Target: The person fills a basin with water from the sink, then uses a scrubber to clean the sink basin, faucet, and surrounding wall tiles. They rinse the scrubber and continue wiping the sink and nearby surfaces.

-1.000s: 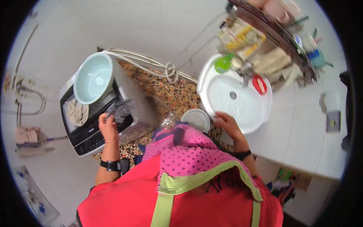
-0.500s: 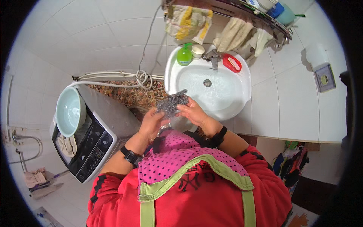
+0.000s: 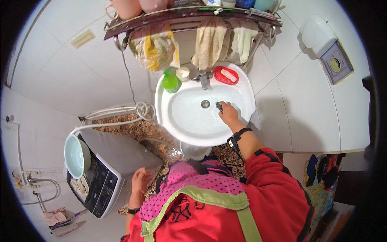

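In the white washbasin (image 3: pixel 177 130), my right hand (image 3: pixel 229 114) presses a dark grey wire scouring pad (image 3: pixel 219 107) to the bowl, just right of the drain (image 3: pixel 205 104). Only a small part of the pad shows past my fingers. My left hand (image 3: pixel 140 180) hangs low beside the washing machine (image 3: pixel 105 189), slightly blurred. Its fingers are loosely bent and I see nothing in them. A green pump bottle (image 3: pixel 170 82), a pale cup (image 3: pixel 182 74), the tap (image 3: pixel 204 80) and a red soap dish (image 3: pixel 221 76) line the basin's back rim.
A pale blue basin (image 3: pixel 76 158) and a crumpled cloth (image 3: pixel 80 185) sit on the washing machine. Towels (image 3: pixel 209 42) hang below a shelf (image 3: pixel 177 18) over the washbasin. A light tub (image 3: pixel 195 150) stands under its front edge. A white hose (image 3: pixel 105 124) runs along the wall.
My hands have parted. The right one has carried the scouring pad from in front of the washbasin into its bowl; the left has let go and dropped down left. The view has shifted.
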Tool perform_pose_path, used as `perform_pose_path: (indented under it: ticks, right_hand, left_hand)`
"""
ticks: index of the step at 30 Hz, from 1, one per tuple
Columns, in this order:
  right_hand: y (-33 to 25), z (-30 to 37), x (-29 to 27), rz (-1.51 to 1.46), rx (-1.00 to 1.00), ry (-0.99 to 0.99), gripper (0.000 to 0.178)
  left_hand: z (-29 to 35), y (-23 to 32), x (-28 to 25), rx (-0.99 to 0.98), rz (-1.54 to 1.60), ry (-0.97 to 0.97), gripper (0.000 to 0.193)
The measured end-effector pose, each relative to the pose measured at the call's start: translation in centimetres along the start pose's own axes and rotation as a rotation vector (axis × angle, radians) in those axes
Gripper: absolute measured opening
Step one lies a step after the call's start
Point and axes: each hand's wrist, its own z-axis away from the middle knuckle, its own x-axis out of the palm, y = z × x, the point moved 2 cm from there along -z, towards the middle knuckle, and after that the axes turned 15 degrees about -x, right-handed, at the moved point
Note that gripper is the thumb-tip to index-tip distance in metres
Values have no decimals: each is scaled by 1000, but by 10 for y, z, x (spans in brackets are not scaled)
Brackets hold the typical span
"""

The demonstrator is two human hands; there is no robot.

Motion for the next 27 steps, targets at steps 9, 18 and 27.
perform_pose_path:
  ticks: [9,18,27]
  right_hand:
    - [41,-3,85,141,-396,-383,29]
    - [35,-8,107,141,-526,-358,21]
    - [43,-5,101,44,-215,-383,25]
  left_hand:
    - [22,-42,-22,54,102,-68,17]
    - [35,-45,-14,-6,102,63,15]
    - [56,102,69,239,-462,2,22]
